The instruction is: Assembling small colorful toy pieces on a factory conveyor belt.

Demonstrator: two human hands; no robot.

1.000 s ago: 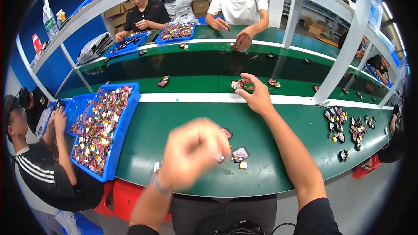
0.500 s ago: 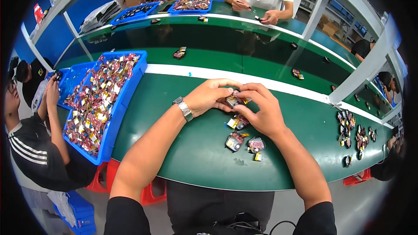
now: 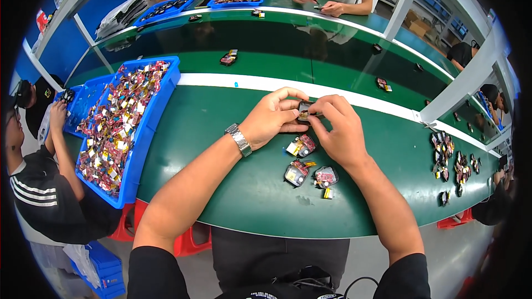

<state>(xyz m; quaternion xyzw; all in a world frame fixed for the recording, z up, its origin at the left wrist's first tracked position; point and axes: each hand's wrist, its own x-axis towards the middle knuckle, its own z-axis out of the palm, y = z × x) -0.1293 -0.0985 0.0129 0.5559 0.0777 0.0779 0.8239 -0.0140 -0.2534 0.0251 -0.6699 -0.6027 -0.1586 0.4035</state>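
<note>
Above the green work surface, my left hand (image 3: 270, 119) grips a small black plastic housing (image 3: 303, 115) by its left side, thumb and fingers closed on it. The fingertips of my right hand (image 3: 342, 133) are pinched at the housing's right edge and partly cover its inside. Whether they also hold a small part is hidden. Just below my hands lie three similar units: a black housing with a red circuit board and yellow piece (image 3: 302, 146), another with a pale round part (image 3: 297, 173), and a third (image 3: 325, 177) with a yellow-and-white piece beside it.
A blue tray (image 3: 145, 158) heaped with small red boards stands at left, beside a seated co-worker (image 3: 44, 182). More assembled units (image 3: 443, 155) lie at right. Beyond a white rail (image 3: 360, 102), a green belt (image 3: 277, 66) carries scattered units; two people sit across it.
The housing has tilted, so more of its grey inside shows, and the red board seen at my fingers before is out of sight. My right fingers have shifted along its edge.
</note>
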